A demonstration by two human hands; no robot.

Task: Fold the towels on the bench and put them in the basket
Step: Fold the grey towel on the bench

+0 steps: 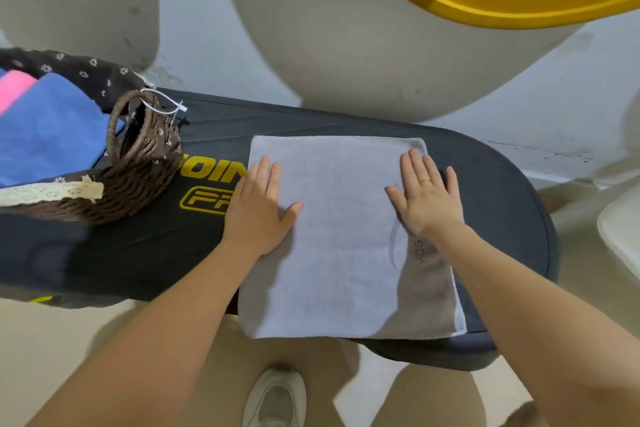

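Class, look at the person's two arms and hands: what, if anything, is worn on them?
Both forearms are bare, with no sleeves, gloves or watch in view. The right hand wears a thin gold ring on one finger. The left hand wears nothing.

Evenly and softly lit from above, fairly bright, no glare. Faint shadows under both forearms on the grey towel (332,236) and floor (104,340). Strong wide-angle bending at the edges. Slightly soft throughout; blurred smear on the counter (138,253) at left.
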